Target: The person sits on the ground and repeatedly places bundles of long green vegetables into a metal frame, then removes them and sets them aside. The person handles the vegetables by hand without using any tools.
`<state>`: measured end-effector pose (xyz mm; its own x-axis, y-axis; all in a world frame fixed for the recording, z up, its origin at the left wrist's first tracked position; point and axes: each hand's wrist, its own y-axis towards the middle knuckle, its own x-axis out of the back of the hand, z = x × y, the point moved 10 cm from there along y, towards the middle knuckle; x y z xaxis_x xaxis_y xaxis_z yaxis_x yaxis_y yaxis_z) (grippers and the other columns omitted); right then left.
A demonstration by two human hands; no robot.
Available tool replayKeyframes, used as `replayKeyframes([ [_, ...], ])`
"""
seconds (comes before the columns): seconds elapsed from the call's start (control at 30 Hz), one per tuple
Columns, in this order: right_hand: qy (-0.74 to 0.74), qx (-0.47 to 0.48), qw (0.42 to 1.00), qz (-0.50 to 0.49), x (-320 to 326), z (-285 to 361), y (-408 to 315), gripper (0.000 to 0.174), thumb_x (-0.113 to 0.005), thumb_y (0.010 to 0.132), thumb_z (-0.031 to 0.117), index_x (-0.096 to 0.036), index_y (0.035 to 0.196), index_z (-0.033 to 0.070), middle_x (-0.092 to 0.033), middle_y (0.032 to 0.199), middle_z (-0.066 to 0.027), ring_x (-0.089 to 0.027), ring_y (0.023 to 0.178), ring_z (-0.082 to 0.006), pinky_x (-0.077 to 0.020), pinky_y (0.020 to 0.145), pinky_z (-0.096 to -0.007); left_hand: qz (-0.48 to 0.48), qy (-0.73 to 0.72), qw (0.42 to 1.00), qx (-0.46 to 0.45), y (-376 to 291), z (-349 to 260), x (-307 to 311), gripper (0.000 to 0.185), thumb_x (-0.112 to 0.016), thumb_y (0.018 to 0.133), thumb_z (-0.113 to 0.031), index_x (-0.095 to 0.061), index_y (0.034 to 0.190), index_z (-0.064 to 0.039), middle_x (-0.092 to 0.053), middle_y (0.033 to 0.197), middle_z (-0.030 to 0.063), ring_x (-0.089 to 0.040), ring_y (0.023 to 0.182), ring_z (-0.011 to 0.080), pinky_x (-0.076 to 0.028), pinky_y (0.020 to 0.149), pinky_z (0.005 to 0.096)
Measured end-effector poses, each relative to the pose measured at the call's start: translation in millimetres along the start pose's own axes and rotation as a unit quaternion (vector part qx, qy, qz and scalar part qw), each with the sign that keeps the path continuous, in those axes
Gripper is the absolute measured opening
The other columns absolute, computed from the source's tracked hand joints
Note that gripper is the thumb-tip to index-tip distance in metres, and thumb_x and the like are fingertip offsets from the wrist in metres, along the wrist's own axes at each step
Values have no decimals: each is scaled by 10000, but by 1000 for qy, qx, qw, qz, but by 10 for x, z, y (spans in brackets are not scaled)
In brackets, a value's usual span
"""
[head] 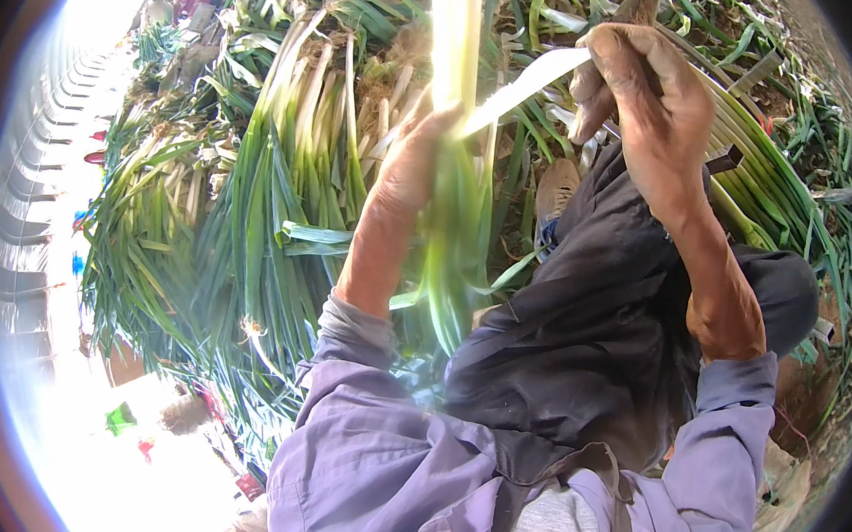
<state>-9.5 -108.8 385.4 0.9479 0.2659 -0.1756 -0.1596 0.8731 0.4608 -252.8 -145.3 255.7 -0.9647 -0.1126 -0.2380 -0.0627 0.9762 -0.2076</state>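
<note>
My left hand (415,145) is wrapped around long green onions (456,41), held with their bright white shanks up and green leaves hanging down; glare blurs how many there are. A pale strip of outer sheath (528,86) stretches from them to my right hand (648,97), whose fingers pinch its far end. Beyond my left forearm lies a thick pile of green onions (263,175), roots towards the top of the view. Another bundle (762,158) rests to the right of my right wrist.
My bent legs in dark trousers (592,305) take up the middle, with a shoe (556,190) in front. Stripped leaves (747,37) litter the ground at upper right. Strong sunlight washes out the left side, where a ribbed plastic sheet wall (32,191) runs.
</note>
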Motion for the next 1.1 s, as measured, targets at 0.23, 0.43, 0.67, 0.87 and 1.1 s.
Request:
replayKeyframes([
  [0.23, 9, 153, 980, -124, 482, 581, 281, 176, -629, 1087, 143, -729, 1152, 13, -701, 791, -60, -638, 618, -98, -565, 596, -274, -83, -32, 996, 9, 32, 34, 343, 622, -698, 1040, -207, -439, 1606, -209, -690, 1171, 96, -702, 913, 179, -610, 740, 323],
  [0.43, -295, -94, 939, 151, -339, -581, 81, 427, -671, 1049, 237, -626, 1399, -2, -740, 1218, -205, -746, 921, -259, -632, 804, -337, -66, -41, 997, -22, -8, 14, 223, 541, -588, 1100, -323, -437, 1584, -134, -693, 1111, 76, -674, 861, 165, -587, 744, 313],
  [0.67, -186, -169, 939, 237, -1053, -1001, -291, 454, -733, 1011, 251, -607, 1366, -2, -746, 1185, -227, -744, 1050, -277, -577, 947, -379, -63, -59, 995, -46, 0, 61, 291, 508, -540, 1108, -258, -473, 1555, -28, -675, 1239, 73, -663, 929, 117, -553, 768, 274],
  [0.87, -264, -121, 950, 118, -968, -1064, -374, 546, -851, 887, 239, -569, 1248, -57, -731, 972, -250, -736, 859, -431, -585, 764, -463, -48, 652, 727, -207, -210, -264, -76, 315, -534, 1032, -16, -699, 1296, 33, -561, 1521, 223, -623, 1318, 286, -514, 1092, 337],
  [1.1, -91, -178, 977, 78, -900, -1176, -434, 457, -782, 938, 146, -562, 1293, -40, -748, 1049, -212, -753, 887, -301, -596, 814, -414, -88, -103, 990, 45, 70, -142, 128, 298, -717, 1021, -205, -667, 1245, -16, -730, 1037, 92, -699, 899, 172, -572, 761, 289],
])
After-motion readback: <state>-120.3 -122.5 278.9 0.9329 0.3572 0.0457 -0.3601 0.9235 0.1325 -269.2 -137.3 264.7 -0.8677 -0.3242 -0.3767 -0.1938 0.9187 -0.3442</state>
